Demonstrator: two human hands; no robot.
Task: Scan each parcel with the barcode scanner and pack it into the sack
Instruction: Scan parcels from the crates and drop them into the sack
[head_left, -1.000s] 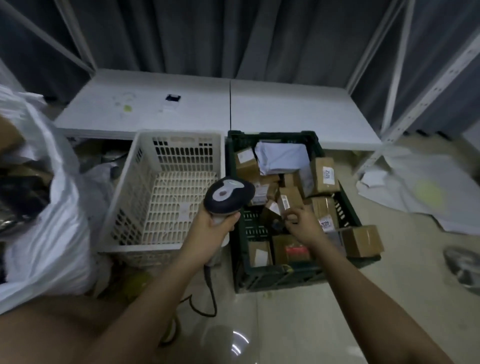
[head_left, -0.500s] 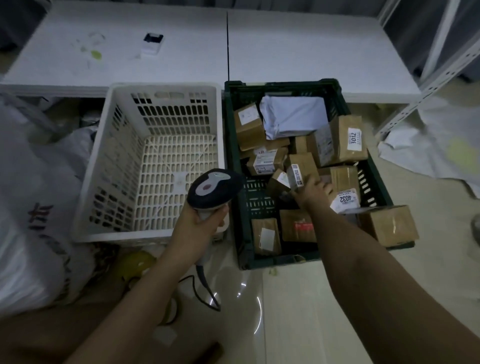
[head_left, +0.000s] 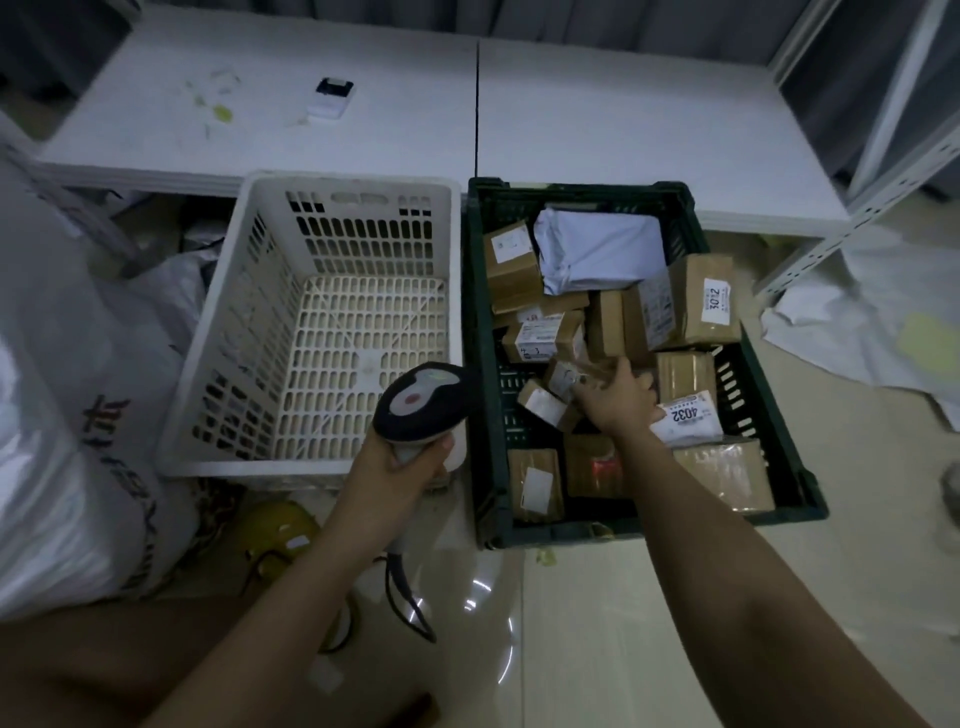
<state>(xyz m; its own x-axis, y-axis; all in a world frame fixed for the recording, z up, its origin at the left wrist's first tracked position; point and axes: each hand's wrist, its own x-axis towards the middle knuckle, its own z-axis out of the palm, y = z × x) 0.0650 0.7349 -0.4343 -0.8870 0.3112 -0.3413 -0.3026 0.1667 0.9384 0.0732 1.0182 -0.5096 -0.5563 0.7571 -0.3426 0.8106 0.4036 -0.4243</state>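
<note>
**A:** Where's the scanner?

**B:** Your left hand (head_left: 397, 470) has it. Your fingers are wrapped round the grip of the barcode scanner (head_left: 423, 402), and its head hangs over the near right corner of the white basket (head_left: 218, 415). Its cable trails down to the floor beside your forearm.

**A:** And your other hand?

**B:** Your right hand (head_left: 618, 400) is down in the green crate (head_left: 485, 415), near the middle, with the fingers curled on a small brown parcel (head_left: 582, 371). That spot is blurred, so you can't tell how firm the hold is.

**A:** What else lies in the crate?

**B:** Cardboard boxes mostly. A grey mailer bag (head_left: 600, 249) sits at the far edge, a box labelled 3012 (head_left: 701, 301) leans on the right wall, and a label reading 4032 (head_left: 685, 415) lies just right of your wrist. Two more boxes sit along the near wall.

**A:** The sack?

**B:** The white sack (head_left: 57, 441) stands at your left, just beside the basket, with dark printed characters on its side.

**A:** Anything on the table?

**B:** A small white device (head_left: 331, 96) lies on the white table (head_left: 623, 114), behind the basket and crate.
</note>
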